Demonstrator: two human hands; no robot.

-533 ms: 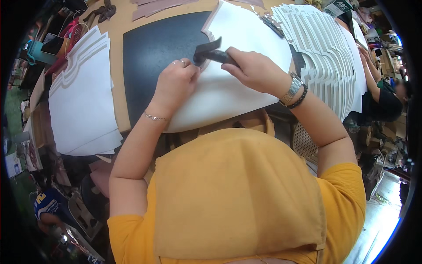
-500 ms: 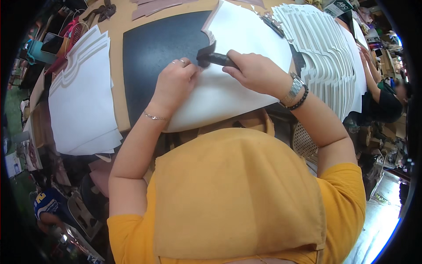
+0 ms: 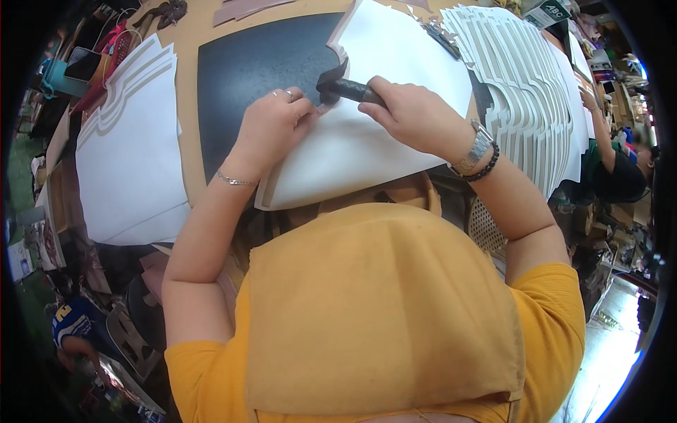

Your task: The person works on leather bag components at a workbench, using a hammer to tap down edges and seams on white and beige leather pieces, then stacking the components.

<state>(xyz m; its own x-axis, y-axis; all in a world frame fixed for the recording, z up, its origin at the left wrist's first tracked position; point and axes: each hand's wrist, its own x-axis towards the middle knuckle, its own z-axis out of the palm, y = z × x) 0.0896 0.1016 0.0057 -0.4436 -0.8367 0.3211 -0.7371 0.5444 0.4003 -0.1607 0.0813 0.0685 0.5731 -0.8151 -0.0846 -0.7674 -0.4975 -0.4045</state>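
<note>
A large white sheet (image 3: 395, 53) with a thin pinkish-brown edge and a curved notch lies over a black board (image 3: 247, 70). My right hand (image 3: 416, 116) is wrapped round the dark handle of a hammer (image 3: 349, 90). The hammer's dark head rests at or just above the sheet's left edge, beside the notch. My left hand (image 3: 275, 127) is closed in a pinch at that same edge, just left of and below the hammer head. Its fingertips meet the pinkish border strip; the fold beneath them is partly hidden.
Fanned white pieces with grey edges (image 3: 525, 99) lie at the right, and another stack of white pieces (image 3: 134, 148) at the left. Small dark tools (image 3: 441, 41) lie beyond the sheet. A co-worker (image 3: 613, 162) sits at the far right.
My left hand has moved slightly left, opening a small gap from the hammer head and showing more of the pinkish edge. The hammer has barely shifted.
</note>
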